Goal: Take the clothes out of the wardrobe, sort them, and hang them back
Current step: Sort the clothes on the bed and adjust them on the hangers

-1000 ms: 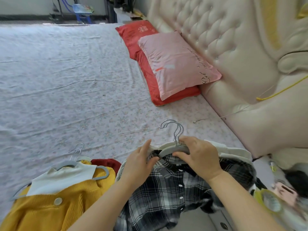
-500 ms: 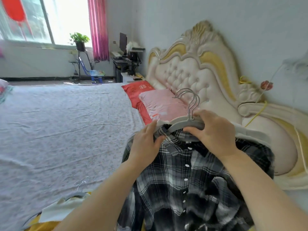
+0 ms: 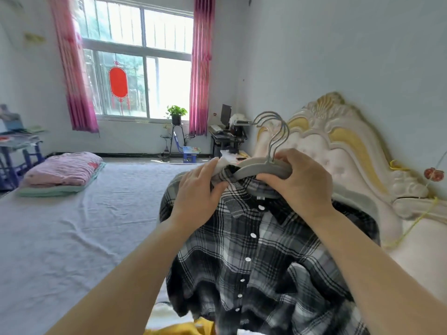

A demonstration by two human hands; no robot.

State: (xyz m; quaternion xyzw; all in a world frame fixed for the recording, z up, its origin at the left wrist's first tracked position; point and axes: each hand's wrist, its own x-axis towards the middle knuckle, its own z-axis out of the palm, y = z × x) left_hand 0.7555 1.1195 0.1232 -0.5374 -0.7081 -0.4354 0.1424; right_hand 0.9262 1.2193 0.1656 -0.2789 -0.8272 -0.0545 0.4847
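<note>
A black-and-white plaid shirt (image 3: 256,259) with white buttons hangs in the air in front of me on grey hangers (image 3: 263,168) with metal hooks. My right hand (image 3: 302,182) grips the hangers at their necks. My left hand (image 3: 200,194) holds the shirt's left shoulder and collar, thumb curled round the fabric. A pale garment shows behind the plaid shirt on the same bunch of hangers. A yellow garment (image 3: 183,328) peeks out at the bottom edge, mostly hidden.
The bed (image 3: 72,238) with its pale floral sheet stretches to the left, a folded pink quilt (image 3: 64,171) at its far corner. An ornate cream headboard (image 3: 338,151) stands on the right. Beyond are a window, a plant stand and a small desk (image 3: 228,139).
Both hands have lifted the plaid shirt and its hangers up off the bed. My view has risen from the bed to the room and window.
</note>
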